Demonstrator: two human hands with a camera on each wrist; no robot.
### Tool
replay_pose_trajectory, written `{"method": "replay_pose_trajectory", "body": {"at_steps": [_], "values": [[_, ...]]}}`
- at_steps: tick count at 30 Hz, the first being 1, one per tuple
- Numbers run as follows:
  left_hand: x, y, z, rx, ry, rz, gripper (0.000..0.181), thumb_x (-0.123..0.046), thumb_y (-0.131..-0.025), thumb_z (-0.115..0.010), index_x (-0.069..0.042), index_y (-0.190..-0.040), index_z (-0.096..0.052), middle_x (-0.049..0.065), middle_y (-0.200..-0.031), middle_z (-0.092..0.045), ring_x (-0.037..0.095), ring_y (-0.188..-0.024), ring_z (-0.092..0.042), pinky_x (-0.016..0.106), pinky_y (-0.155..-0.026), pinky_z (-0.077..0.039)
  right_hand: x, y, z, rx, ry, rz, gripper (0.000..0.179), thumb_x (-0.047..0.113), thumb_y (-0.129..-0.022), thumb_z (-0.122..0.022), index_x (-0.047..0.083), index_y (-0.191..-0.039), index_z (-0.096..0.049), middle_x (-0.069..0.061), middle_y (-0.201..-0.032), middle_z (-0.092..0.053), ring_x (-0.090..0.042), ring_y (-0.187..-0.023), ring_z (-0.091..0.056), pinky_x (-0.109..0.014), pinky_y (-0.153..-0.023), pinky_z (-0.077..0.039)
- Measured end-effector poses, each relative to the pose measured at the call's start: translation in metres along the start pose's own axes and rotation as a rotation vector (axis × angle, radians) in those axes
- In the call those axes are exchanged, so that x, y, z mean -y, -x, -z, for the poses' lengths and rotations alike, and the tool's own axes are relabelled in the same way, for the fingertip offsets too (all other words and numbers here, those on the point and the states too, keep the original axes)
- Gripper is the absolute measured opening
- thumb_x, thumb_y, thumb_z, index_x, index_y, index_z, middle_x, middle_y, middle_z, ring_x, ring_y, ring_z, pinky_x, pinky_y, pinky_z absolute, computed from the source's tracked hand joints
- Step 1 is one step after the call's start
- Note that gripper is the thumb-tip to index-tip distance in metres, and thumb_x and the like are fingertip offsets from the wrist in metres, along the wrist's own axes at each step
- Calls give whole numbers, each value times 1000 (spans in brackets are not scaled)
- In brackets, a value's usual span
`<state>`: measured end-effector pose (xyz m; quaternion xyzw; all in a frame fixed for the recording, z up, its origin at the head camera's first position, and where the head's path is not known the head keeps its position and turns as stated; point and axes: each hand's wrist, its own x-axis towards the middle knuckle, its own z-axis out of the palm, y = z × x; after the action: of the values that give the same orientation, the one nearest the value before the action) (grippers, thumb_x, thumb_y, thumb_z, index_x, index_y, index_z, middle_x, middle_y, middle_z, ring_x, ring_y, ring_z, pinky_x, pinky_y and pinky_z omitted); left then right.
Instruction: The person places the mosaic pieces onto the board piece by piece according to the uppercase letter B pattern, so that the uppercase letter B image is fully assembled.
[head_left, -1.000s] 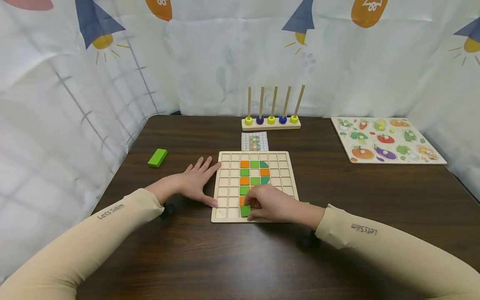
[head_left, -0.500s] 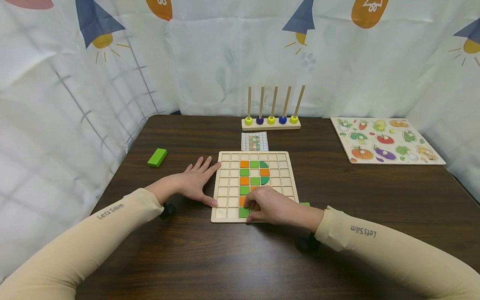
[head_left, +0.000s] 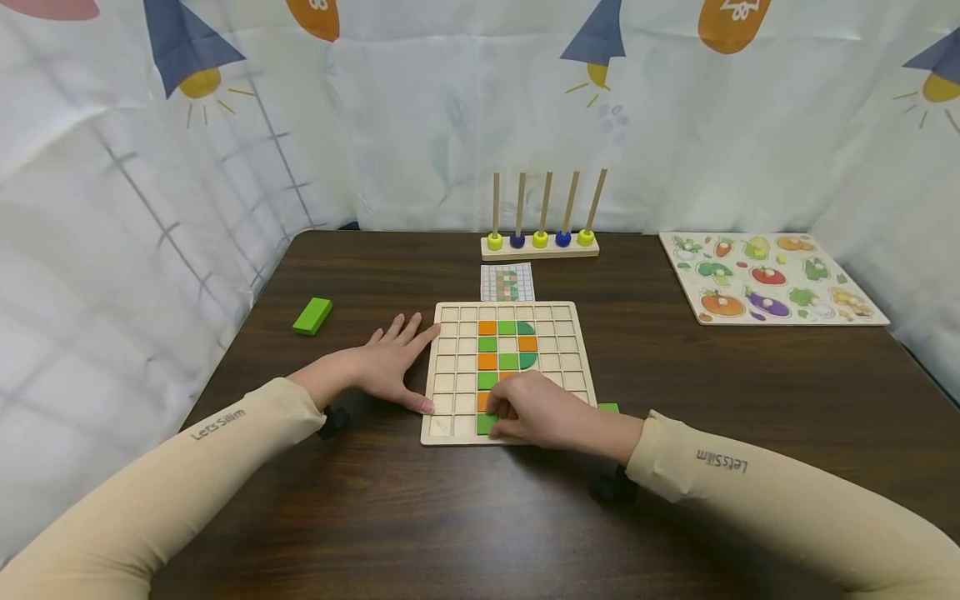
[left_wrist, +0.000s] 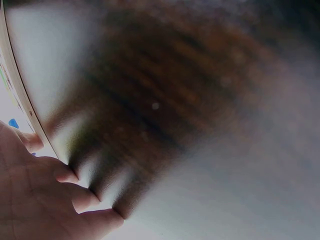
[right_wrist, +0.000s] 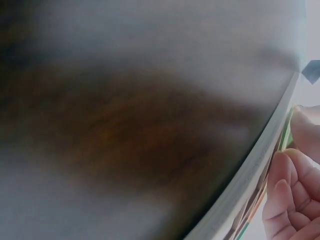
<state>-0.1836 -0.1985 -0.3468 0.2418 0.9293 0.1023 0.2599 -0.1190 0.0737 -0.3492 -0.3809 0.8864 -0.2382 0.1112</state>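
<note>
A wooden grid board lies mid-table, with orange tiles, green tiles and dark green rounded tiles forming a pattern. My right hand is over the board's lower middle, fingers curled, thumb and index finger pinching a green square tile in the bottom row. In the right wrist view, that green tile shows between thumb and fingertips, against the board's rim. Spread flat, my left hand rests at the board's left edge, its thumb and index finger touching the frame. The right hand hides some cells.
A small pattern card touches the board's far side. Behind it stands a peg rack with beads. A vegetable puzzle board lies at the back right. One green block is at left; another green piece peeks out beside my right wrist.
The green tile, tilted at first under my right fingers, now lies flat in the bottom-row cell. My right hand has shifted only slightly; the left hand has stayed put.
</note>
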Motion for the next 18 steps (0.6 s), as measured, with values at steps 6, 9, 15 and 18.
{"method": "replay_pose_trajectory", "body": {"at_steps": [6, 9, 15, 18], "values": [[-1, 1, 1, 0, -1, 1, 127, -66, -80, -77, -14, -166, 0, 24, -170, 12, 49, -156, 13, 71, -122, -3, -8, 9, 11, -27, -16, -6, 12, 16, -88, -82, 7, -94, -76, 4, -80, -71, -1, -70, -57, -17, -68, -51], [-2, 1, 1, -1, 0, -2, 127, -65, -80, -77, -13, -166, 0, 25, -170, 12, 50, -156, 13, 71, -122, -3, -20, 19, 21, -36, -28, -41, 12, 16, -91, -79, 8, -99, -76, 5, -85, -71, -1, -73, -58, -19, -69, -51], [-1, 1, 2, 1, 0, 2, 127, -65, -80, -77, -13, -166, 0, 25, -170, 12, 50, -156, 13, 71, -122, -3, -50, 44, 41, -86, -54, -141, 15, 17, -93, -77, 9, -105, -75, 4, -89, -72, -5, -77, -60, -23, -69, -53], [-2, 2, 1, 4, 5, -1, 127, -65, -80, -78, -13, -166, 0, 25, -170, 12, 50, -156, 13, 72, -121, -3, -63, 59, 48, -106, -62, -202, 16, 16, -93, -77, 8, -107, -75, 4, -90, -71, -7, -79, -61, -24, -70, -53]]}}
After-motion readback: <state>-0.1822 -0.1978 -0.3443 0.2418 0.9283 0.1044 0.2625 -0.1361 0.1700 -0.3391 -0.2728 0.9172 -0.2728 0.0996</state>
